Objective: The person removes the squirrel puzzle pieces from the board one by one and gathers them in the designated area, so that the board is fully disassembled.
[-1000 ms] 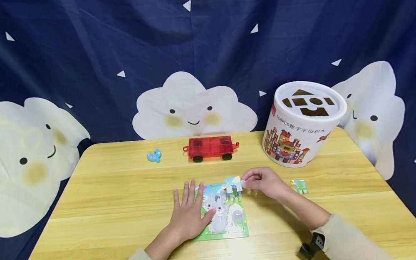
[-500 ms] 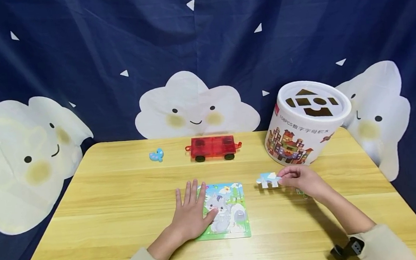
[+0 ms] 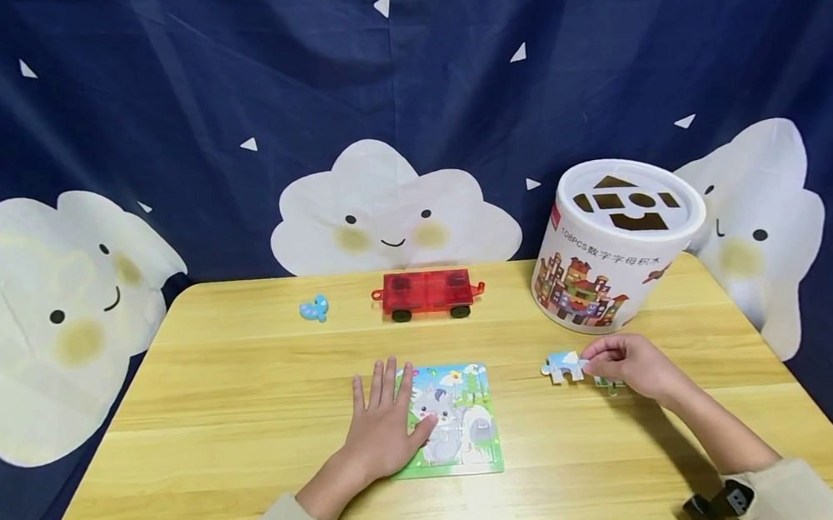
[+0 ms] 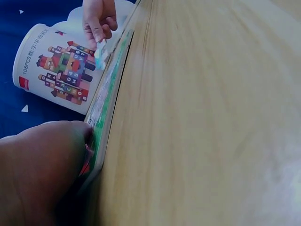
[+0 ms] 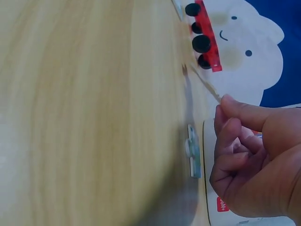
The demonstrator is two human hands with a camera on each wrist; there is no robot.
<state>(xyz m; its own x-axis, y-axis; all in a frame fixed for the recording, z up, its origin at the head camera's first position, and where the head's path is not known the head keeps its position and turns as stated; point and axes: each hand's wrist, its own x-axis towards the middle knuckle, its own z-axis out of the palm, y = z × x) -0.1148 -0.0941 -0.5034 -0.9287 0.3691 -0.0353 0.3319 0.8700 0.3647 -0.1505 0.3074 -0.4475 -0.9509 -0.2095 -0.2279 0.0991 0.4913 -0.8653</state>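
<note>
My left hand (image 3: 382, 431) rests with fingers spread on the left side of a small jigsaw puzzle (image 3: 470, 422) showing a grey squirrel. In the left wrist view the hand (image 4: 44, 160) overlaps the near end of the puzzle's green edge (image 4: 112, 103). To the right of the puzzle, my right hand (image 3: 633, 366) pinches a blue-and-white puzzle piece (image 3: 565, 366) between thumb and finger. The right wrist view has this piece (image 5: 207, 85) edge-on, raised over the table. Another puzzle piece, green (image 5: 194, 153), lies on the table below, partly covered by the right hand in the head view.
Behind the right hand stands a white block bucket (image 3: 599, 276) with shaped holes in its lid. A red toy wagon (image 3: 425, 292) and a small blue animal figure (image 3: 314, 309) sit along the back of the wooden table (image 3: 247, 377). A dark blue cloud-print curtain (image 3: 442, 56) hangs behind.
My right hand has carried the pinched puzzle piece from over the puzzle's upper right corner rightward, close to the loose green piece. The left hand stays in place on the puzzle.
</note>
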